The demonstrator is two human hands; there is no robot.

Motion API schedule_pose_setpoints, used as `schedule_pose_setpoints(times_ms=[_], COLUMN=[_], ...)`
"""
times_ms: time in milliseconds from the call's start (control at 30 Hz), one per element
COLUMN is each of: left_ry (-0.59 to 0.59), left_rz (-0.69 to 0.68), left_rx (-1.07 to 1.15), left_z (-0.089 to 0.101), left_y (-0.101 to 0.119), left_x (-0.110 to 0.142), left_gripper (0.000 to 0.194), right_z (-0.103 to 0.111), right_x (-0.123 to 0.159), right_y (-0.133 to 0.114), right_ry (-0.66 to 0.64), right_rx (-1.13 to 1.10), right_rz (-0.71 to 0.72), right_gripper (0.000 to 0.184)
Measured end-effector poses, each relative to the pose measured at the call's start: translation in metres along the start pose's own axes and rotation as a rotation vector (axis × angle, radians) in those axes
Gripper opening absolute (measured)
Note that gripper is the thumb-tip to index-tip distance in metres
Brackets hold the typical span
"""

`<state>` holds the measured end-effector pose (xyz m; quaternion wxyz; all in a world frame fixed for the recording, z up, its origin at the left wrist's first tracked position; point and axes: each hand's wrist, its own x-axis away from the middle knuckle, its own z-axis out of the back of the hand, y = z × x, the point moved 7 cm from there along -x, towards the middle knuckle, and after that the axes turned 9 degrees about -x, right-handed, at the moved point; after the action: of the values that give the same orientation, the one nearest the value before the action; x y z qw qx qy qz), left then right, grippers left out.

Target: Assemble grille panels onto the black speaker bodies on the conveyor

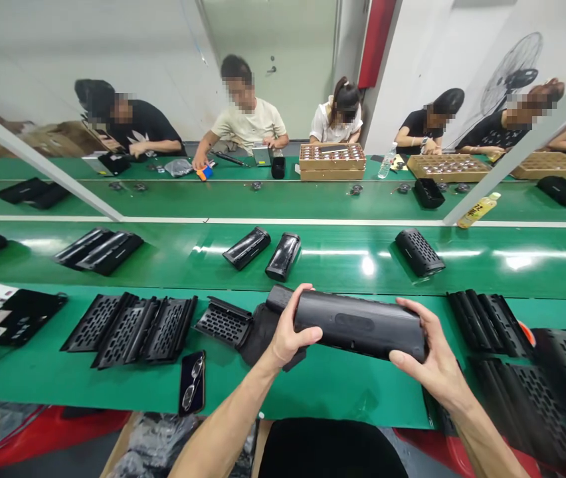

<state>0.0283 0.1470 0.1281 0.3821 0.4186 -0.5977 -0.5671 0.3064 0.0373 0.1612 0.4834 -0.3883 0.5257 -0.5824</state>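
Both my hands hold a long black plastic speaker housing [360,323] above the green bench, its smooth side with an oval recess facing up. My left hand [290,328] grips its left end, thumb on the near side and fingers behind. Around the right end my right hand [425,338] is closed in the same way. Just left of and behind my left hand lie a dark cloth-like piece [258,338] and a black perforated panel [226,322]. What the fingers touch on the far side is hidden.
Perforated black panels [148,328] lie left, with more panels [487,322] right. A phone with glasses on it [192,383] is near the front edge. On the belt rest several black housings [283,255]. Slanting white posts [527,133] rise beyond; several people sit opposite.
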Motion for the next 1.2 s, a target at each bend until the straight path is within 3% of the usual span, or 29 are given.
schedule_pose_setpoints(times_ms=[67, 133, 233, 300, 367, 433, 467, 533, 600, 767, 867, 1067, 1200], left_ry=[0.048, 0.012, -0.215, -0.247, -0.163, -0.157, -0.180, -0.176, -0.129, -0.075, -0.077, -0.057, -0.195], left_rz=[0.041, 0.127, 0.311, 0.316, 0.182, 0.034, -0.006, -0.053, -0.063, 0.059, 0.082, 0.066, 0.111], left_rx=[0.267, 0.538, 0.670, 0.559, 0.394, 0.185, 0.051, -0.152, -0.217, -0.105, -0.091, -0.180, -0.177], left_z=[-0.018, -0.044, -0.078, -0.070, -0.043, -0.025, -0.021, -0.019, -0.018, -0.007, -0.003, -0.004, -0.008], left_y=[-0.020, -0.043, -0.065, -0.062, -0.040, -0.012, -0.003, 0.005, 0.002, -0.027, -0.030, -0.030, -0.036], left_x=[0.006, 0.012, 0.021, 0.021, 0.014, 0.009, 0.007, 0.005, 0.006, 0.019, 0.022, 0.011, 0.005], left_gripper=[0.091, 0.085, 0.083, 0.086, 0.101, 0.121, 0.123, 0.108, 0.092, 0.090, 0.087, 0.078, 0.094], right_z=[0.000, -0.012, -0.037, -0.039, -0.034, -0.033, -0.034, -0.035, -0.031, 0.002, 0.005, 0.002, 0.009], right_x=[0.004, 0.009, 0.010, 0.006, -0.002, -0.010, -0.013, -0.016, -0.014, 0.002, 0.015, 0.015, 0.016], right_y=[0.003, 0.012, 0.023, 0.014, -0.005, -0.019, -0.022, -0.021, -0.014, 0.029, 0.050, 0.058, 0.077], right_ry=[0.090, 0.117, 0.007, -0.036, -0.065, -0.156, -0.202, -0.278, -0.314, -0.205, -0.154, -0.032, -0.048], right_rx=[-0.084, -0.085, 0.040, 0.144, 0.347, 0.584, 0.674, 0.747, 0.702, 0.274, 0.070, -0.005, -0.050], right_rz=[0.038, 0.053, 0.029, 0.079, 0.187, 0.278, 0.301, 0.303, 0.275, -0.003, -0.118, -0.111, -0.191], right_gripper=[0.118, 0.125, 0.103, 0.103, 0.109, 0.106, 0.102, 0.099, 0.100, 0.114, 0.104, 0.079, 0.075])
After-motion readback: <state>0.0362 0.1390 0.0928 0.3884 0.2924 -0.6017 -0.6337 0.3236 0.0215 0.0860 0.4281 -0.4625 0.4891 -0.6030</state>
